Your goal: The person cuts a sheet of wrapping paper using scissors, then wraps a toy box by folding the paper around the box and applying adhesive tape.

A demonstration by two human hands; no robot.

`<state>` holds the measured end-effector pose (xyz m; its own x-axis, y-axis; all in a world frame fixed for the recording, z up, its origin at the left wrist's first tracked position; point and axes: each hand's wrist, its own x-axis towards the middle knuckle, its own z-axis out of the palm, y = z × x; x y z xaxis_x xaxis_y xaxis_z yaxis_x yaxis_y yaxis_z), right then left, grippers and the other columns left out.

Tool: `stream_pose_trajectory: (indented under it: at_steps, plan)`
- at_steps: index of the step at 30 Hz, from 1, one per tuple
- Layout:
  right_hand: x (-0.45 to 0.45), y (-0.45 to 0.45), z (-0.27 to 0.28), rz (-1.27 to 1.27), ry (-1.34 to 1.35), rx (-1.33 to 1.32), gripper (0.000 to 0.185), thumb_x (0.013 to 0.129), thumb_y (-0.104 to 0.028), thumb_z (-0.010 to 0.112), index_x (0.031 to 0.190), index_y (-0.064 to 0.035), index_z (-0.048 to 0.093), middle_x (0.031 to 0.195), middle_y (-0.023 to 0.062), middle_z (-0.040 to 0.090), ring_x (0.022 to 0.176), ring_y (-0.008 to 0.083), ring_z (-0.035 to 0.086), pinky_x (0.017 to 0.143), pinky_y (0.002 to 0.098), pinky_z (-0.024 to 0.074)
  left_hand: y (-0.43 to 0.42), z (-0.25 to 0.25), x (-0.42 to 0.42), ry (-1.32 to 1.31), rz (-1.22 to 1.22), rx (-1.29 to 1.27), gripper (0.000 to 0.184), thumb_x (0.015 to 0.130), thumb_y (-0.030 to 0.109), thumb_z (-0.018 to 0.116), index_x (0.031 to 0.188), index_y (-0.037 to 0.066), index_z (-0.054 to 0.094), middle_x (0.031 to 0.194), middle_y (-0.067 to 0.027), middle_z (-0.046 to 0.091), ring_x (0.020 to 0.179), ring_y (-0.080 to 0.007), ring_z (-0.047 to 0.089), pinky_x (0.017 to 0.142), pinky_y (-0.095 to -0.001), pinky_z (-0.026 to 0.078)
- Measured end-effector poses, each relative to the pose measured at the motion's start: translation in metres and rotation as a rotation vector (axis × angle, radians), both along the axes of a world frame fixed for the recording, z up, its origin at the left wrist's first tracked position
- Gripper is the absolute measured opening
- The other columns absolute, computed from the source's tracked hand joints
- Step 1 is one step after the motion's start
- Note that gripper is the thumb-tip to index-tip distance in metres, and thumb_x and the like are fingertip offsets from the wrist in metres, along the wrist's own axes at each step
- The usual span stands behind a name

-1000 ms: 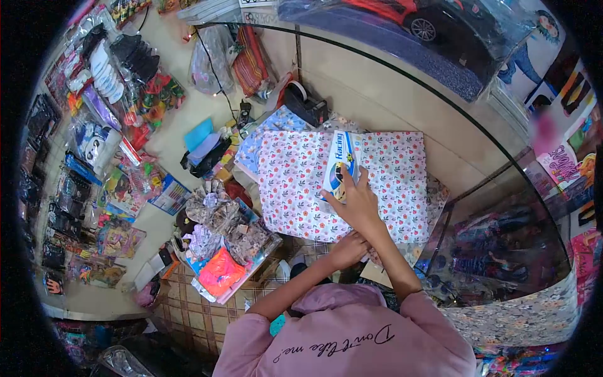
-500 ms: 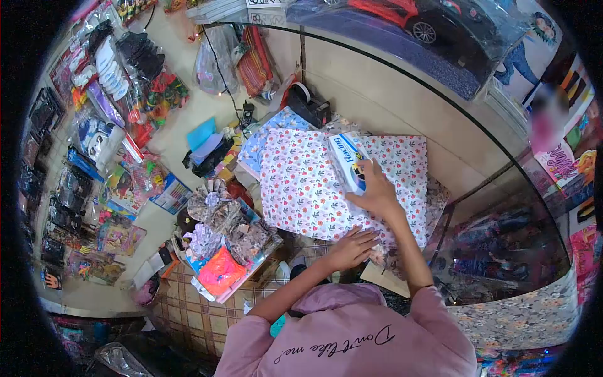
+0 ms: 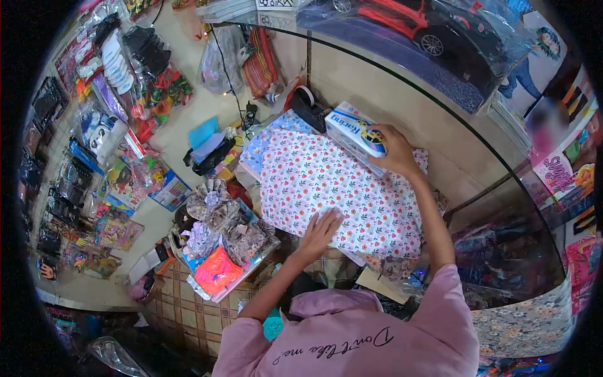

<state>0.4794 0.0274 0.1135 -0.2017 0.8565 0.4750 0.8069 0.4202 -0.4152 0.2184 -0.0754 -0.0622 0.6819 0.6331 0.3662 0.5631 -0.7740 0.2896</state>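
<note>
A white and blue rectangular cardboard box (image 3: 355, 135), printed "Racing" with a picture of a yellow car, is grasped by the right hand (image 3: 397, 151) — its fingers are curled over the right end. The box is placed at the far edge of a white sheet of paper with small red and orange flowers (image 3: 301, 179), its length slanting from far left to near right. The left hand (image 3: 321, 231) is laid palm down on the near part of the same sheet, its fingers spread and nothing gripped.

Beneath the sheet's far left corner, light blue floral paper (image 3: 256, 148) is seen. A black tape dispenser (image 3: 308, 113) is set just left of the box. At the near left, a bright orange bundle in clear plastic (image 3: 217, 270) is lying beside crumpled grey patterned fabric (image 3: 217, 210) — both well apart from the box.
</note>
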Motion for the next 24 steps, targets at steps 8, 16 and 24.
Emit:
stream_pose_trajectory:
  at_steps: [8, 16, 24]
  plan:
    - [0.010, 0.033, -0.005, 0.000, -0.056, -0.121, 0.058, 0.058, -0.018, 0.076, 0.112, -0.0082, 0.059, 0.102, 0.0156, 0.064, 0.097, 0.0298, 0.062, 0.084, 0.0369, 0.0482, -0.008, 0.012, -0.058, -0.135, -0.149, -0.147, 0.052, 0.072, -0.003, 0.056, 0.123, 0.004, 0.055, 0.119, -0.0144, 0.056, 0.110, -0.0302, 0.054, 0.094, -0.0418, 0.044]
    - [0.028, 0.036, -0.028, 0.078, 0.078, -0.058, 0.050, 0.061, -0.017, 0.074, 0.109, -0.0065, 0.062, 0.103, 0.0176, 0.064, 0.097, 0.0315, 0.062, 0.089, 0.0397, 0.0465, -0.023, 0.105, -0.136, -0.297, 0.122, 0.048, 0.035, 0.060, 0.001, 0.063, 0.094, 0.007, 0.067, 0.092, -0.0092, 0.067, 0.088, -0.0284, 0.063, 0.076, -0.0389, 0.050]
    - [-0.015, -0.007, 0.013, 0.323, 0.247, -0.625, 0.057, 0.094, -0.048, 0.048, 0.130, -0.0043, 0.051, 0.134, 0.0165, 0.050, 0.120, 0.0220, 0.048, 0.104, 0.0333, 0.0338, 0.001, 0.167, -0.179, -0.371, 0.386, 0.045, 0.024, 0.077, -0.003, 0.060, 0.100, 0.001, 0.066, 0.089, -0.0154, 0.067, 0.078, -0.0306, 0.065, 0.071, -0.0360, 0.050]
